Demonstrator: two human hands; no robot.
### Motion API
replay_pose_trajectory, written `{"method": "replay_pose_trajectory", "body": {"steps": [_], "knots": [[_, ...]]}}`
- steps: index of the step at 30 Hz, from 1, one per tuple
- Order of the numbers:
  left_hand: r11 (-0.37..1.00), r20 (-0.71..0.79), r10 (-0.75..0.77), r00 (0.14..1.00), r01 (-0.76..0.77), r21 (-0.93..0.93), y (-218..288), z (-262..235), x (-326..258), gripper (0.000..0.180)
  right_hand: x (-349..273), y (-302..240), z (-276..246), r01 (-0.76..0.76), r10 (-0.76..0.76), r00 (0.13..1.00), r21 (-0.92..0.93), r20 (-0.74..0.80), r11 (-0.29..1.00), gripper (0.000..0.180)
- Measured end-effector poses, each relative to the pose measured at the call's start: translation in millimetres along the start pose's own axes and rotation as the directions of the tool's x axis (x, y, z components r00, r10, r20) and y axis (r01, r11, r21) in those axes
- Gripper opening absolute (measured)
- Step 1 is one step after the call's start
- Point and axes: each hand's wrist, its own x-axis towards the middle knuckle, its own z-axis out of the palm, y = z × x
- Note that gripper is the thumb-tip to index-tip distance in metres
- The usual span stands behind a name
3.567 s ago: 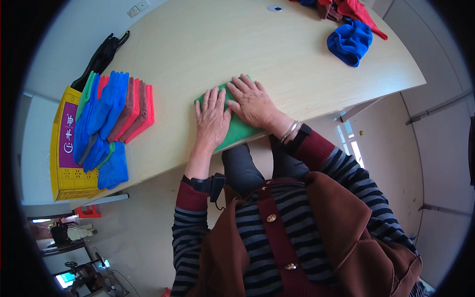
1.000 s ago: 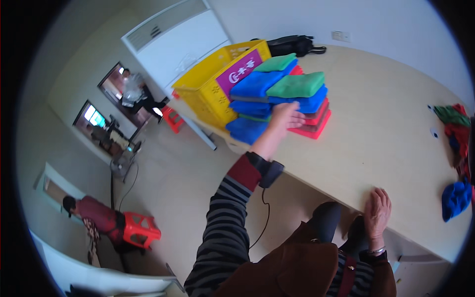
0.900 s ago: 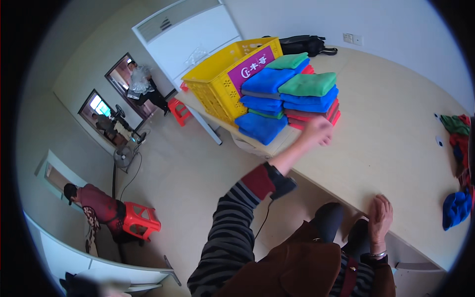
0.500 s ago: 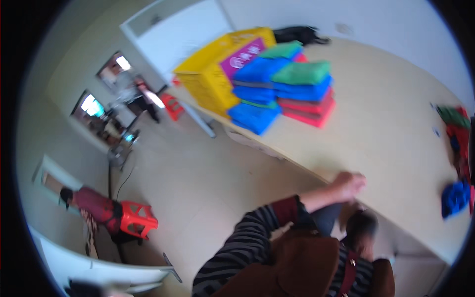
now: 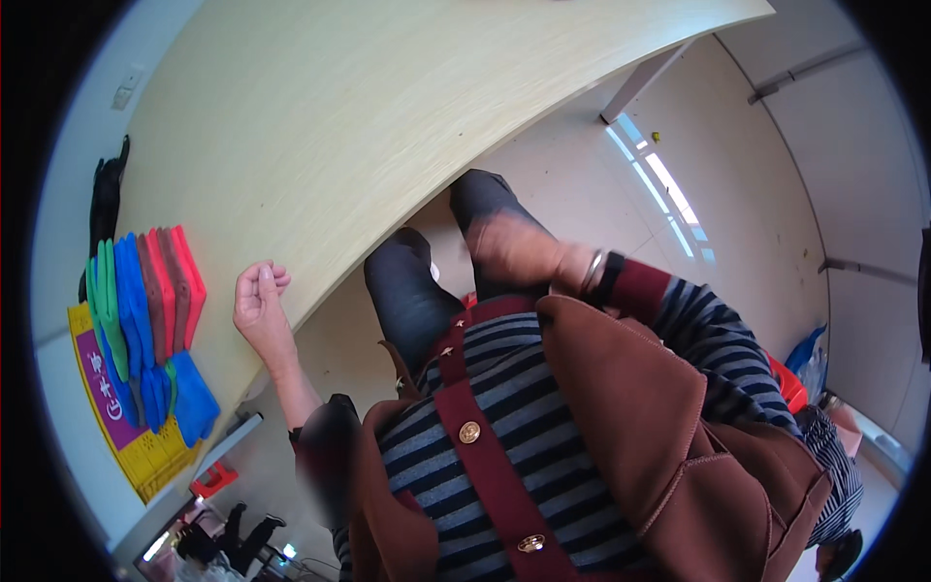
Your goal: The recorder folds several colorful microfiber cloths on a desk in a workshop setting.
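Observation:
My left hand [image 5: 260,303] rests by the near edge of the pale wooden table [image 5: 320,126], fingers curled in, with nothing visible in them. Closest to it is a stack of folded cloths [image 5: 160,301] in green, blue, brown and red. A small blue folded bundle [image 5: 194,398] lies against that stack. My right hand [image 5: 509,247], smeared by motion, is over my lap, off the table; its fingers cannot be made out. A bracelet circles that wrist.
A yellow box with a purple panel [image 5: 107,388] stands beyond the cloths, near a black item [image 5: 107,194]. A table leg [image 5: 645,82] reaches the floor at upper right. Red stools [image 5: 787,383] and other people [image 5: 842,475] are behind me.
The view has swung, so the cloths and yellow box now appear at far left and my lap shows. The loose clothes at the right have left the picture. My right hand has come into view.

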Motion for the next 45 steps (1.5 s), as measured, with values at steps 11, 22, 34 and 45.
{"method": "replay_pose_trajectory", "body": {"steps": [11, 22, 34, 45], "knots": [[0.99, -0.029, -0.007, 1.0, 0.011, 0.139, 18, 7, -8, 0.014, 41, 129, 25, -0.508, 0.503, 0.845, 0.022, -0.18, 0.861, 0.012], [0.813, 0.346, 0.434, 0.832, -0.527, 0.247, 104, 108, 45, 0.005, -22, 85, -140, -0.663, 0.874, 0.295, 0.576, -0.386, 0.478, 0.023], [0.829, 0.443, 0.406, 0.799, -0.526, 0.188, 88, 122, 12, 0.006, 126, 164, -278, -0.702, 0.509, 0.634, -0.158, -0.583, 0.694, 0.027], [0.998, 0.245, -0.059, 0.968, 0.062, -0.004, 67, 97, 71, 0.032, 181, -55, -105, -0.15, 0.277, 0.882, 0.331, -0.381, 0.932, 0.012]]}}
